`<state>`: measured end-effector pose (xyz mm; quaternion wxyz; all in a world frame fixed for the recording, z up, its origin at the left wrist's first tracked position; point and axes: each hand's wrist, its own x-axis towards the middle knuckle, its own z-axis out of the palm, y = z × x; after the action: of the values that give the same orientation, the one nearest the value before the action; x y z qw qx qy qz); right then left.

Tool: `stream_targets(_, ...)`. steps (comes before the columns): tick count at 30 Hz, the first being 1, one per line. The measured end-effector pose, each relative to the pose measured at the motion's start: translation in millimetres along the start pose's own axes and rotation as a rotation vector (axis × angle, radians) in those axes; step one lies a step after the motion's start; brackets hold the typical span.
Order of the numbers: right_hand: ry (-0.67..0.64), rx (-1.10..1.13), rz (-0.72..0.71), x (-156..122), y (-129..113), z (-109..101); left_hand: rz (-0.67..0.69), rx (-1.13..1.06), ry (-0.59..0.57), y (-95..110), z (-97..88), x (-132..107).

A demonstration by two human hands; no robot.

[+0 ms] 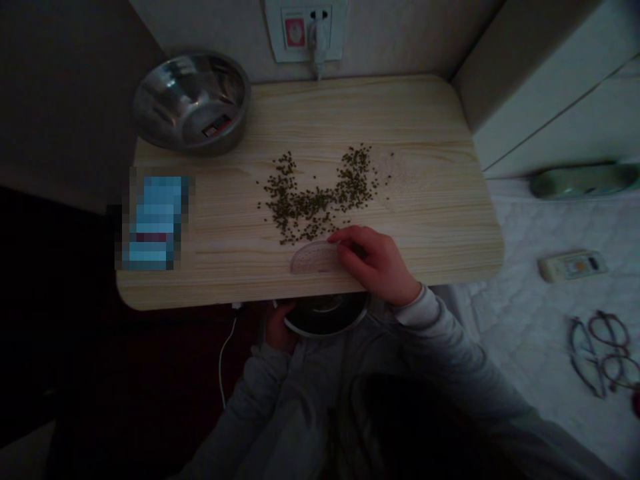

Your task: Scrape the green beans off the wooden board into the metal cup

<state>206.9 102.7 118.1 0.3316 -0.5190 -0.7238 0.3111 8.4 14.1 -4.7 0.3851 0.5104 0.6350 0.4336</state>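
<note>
My right hand (380, 263) pinches a clear protractor (314, 259) near the front edge of the wooden tabletop (225, 233). Its curved side faces a spread of small dark green beans (305, 205), which look like mung beans. Some pale fine grains (400, 173) lie to the right of them. Below the table's front edge, my left hand (281, 328) grips the left side of a dark bowl with a light rim (327, 323). The tabletop hides the far part of that bowl, and dim light obscures its contents.
A steel bowl (193, 107) stands at the back left, with a blurred-out phone-like object (155, 223) in front of it. A plug (317, 40) sits in the wall socket. On the white bedding at right lie a remote control (573, 265), glasses (607, 333) and a green case (583, 181).
</note>
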Motion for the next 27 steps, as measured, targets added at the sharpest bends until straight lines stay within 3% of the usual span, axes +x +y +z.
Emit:
stream_targets(15,0.007,-0.004,-0.004,0,0,0,-0.004,-0.03,0.034,18,2.8,4)
stream_targets(22,0.016,0.001,0.016,0,0,1,-0.033,-0.032,0.026,6,1.2,1)
stream_targets(27,0.015,0.007,0.025,0,0,1,0.037,-0.012,0.01,1,0.5,0)
